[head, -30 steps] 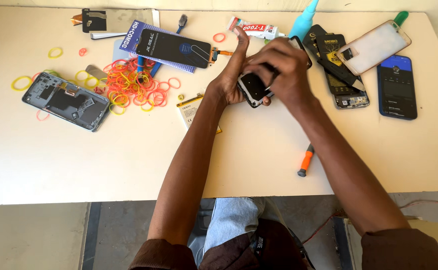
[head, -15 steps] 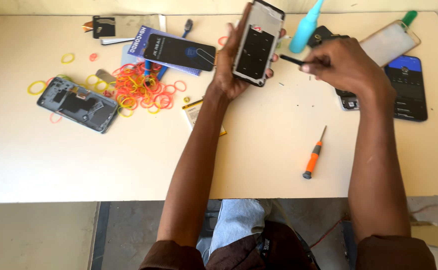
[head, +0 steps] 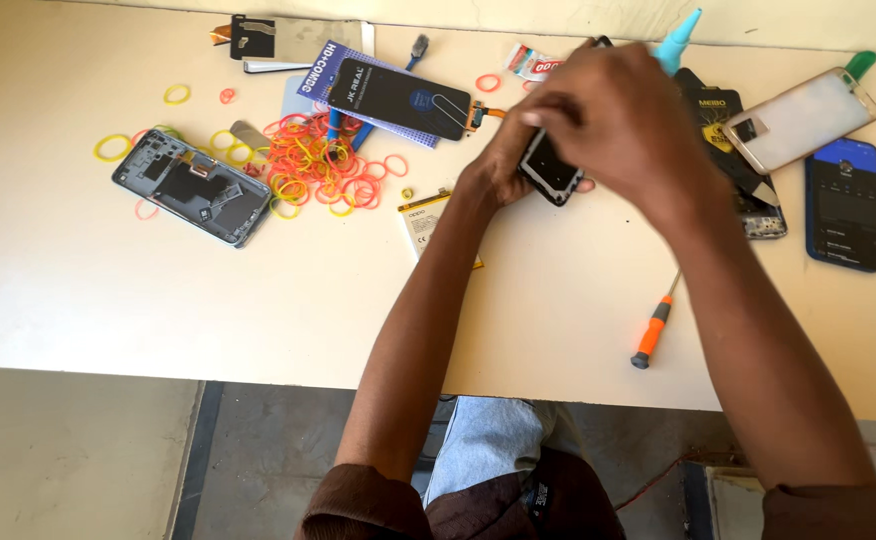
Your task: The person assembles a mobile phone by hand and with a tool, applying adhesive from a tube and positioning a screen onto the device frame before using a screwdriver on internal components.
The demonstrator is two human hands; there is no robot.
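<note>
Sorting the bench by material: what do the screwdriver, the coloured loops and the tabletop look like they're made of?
Screwdriver: thin grey shaft, probably metal; orange handle, likely matte plastic. Coloured loops: thin, bendy rings in a tangled heap, probably rubber bands. Tabletop: smooth cream surface with a soft sheen, possibly laminate or painted board; the look leaves that open.

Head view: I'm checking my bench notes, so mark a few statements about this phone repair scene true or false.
1. Both hands are on the black phone. True: the left hand holds it and the right hand covers it from above.
2. The orange-handled screwdriver is in the right hand. False: it lies on the table, apart from both hands.
3. The rubber bands lie loose beside the opened grey phone body. True.
4. The blue phone lies at the table's left end. False: it lies at the right end.
</note>
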